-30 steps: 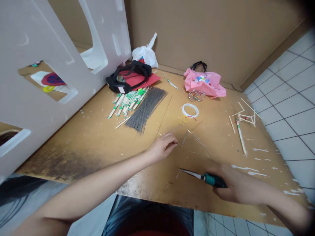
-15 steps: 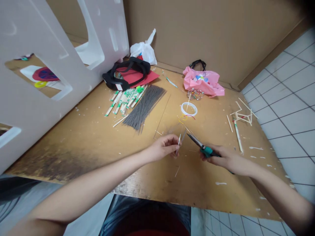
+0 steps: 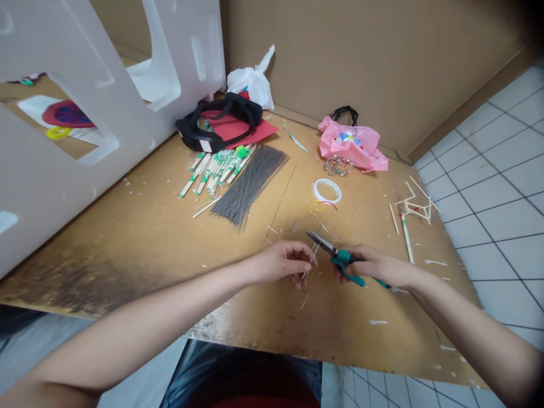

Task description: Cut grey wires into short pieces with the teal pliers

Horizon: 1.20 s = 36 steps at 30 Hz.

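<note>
two hands at work right in front of us! we see the left hand point(image 3: 280, 262), its fingers point(image 3: 298, 256) pinched closed on thin wires point(image 3: 313, 259), and the right hand point(image 3: 374, 266), its fingers point(image 3: 356, 256) wrapped tight round teal-handled pliers point(image 3: 343, 262), tips just beside those wires. further out on the wooden surface point(image 3: 127, 255) we spot a grey bundle of wire point(image 3: 249, 184), chopsticks point(image 3: 210, 173), a white tape ring point(image 3: 327, 191) and a pink plastic bag point(image 3: 351, 147) by the cardboard wall point(image 3: 361, 56).
</note>
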### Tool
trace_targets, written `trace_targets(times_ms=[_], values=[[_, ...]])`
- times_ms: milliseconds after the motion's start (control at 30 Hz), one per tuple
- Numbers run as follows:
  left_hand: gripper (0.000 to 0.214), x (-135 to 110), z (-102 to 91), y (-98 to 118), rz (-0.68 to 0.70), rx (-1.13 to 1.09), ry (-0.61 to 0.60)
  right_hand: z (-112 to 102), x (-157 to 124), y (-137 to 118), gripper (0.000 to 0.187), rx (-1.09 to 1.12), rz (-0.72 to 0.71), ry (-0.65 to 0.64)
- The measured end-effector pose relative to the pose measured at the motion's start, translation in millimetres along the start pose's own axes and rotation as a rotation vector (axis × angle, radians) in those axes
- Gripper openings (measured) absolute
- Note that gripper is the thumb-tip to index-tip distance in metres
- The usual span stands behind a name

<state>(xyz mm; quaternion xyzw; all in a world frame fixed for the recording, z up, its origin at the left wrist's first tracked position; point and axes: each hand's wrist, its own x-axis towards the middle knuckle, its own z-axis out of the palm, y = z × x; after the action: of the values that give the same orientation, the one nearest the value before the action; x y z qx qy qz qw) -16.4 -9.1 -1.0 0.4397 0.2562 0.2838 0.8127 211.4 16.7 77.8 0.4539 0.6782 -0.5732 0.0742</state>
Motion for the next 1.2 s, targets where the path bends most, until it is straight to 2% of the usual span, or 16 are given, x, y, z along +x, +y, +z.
trace_targets(times_ms=[800, 1200], values=[[0.031, -0.8, -0.1, 0.6, -0.084, -0.045, -0.028, 0.9, 9.5, 1.7, 0.018, 0.096, 0.038, -0.08], [0.028, 0.7, -1.8, -0.4, -0.072, -0.044, -0.041, 4.5, 8.1, -3.5, 0.018, 0.028, 0.058, -0.038]])
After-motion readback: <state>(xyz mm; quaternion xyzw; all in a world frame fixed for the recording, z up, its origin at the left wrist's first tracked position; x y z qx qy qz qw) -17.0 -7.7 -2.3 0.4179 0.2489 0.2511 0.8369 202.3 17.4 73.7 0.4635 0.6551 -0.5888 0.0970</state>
